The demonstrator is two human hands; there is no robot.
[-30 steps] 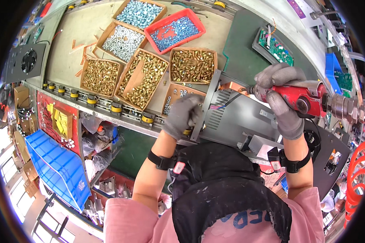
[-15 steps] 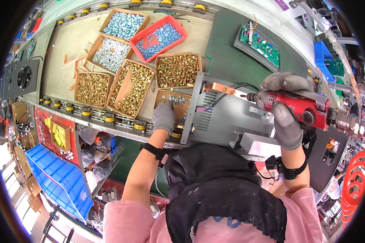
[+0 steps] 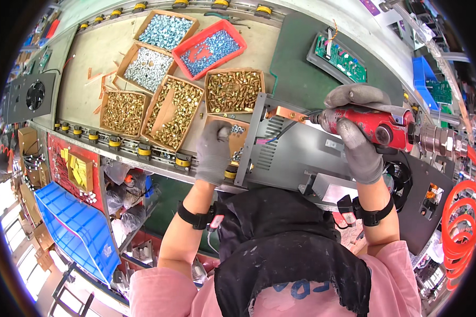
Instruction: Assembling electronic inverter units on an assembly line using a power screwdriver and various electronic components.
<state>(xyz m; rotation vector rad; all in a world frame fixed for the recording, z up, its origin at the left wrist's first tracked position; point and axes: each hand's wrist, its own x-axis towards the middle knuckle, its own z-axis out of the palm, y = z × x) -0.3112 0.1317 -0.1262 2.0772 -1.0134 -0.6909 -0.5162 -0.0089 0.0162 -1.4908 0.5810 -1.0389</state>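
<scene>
My right hand (image 3: 362, 158), in a grey glove, is wrapped round a red air screwdriver (image 3: 373, 128). The driver lies level, its tip pointing left at a copper bar (image 3: 290, 114) on a grey metal chassis (image 3: 307, 145); whether they touch is unclear. My gloved left hand (image 3: 213, 153) has its fingers curled together over a small cardboard box (image 3: 238, 139) of silvery nuts, left of the chassis. Anything between those fingers is hidden. Pink and blue wires (image 3: 267, 141) show beside the slotted part of the chassis.
Cardboard boxes of brass-coloured screws (image 3: 232, 91) and silvery fasteners (image 3: 145, 68) stand left and beyond. A red tray (image 3: 210, 50) holds bluish screws. A green circuit board (image 3: 341, 59) lies at the far right. The driver's coiled red hose (image 3: 460, 227) hangs at right.
My left hand has curled its fingers and drawn back slightly from the nuts. My right hand has brought the driver left, closer to the copper bar.
</scene>
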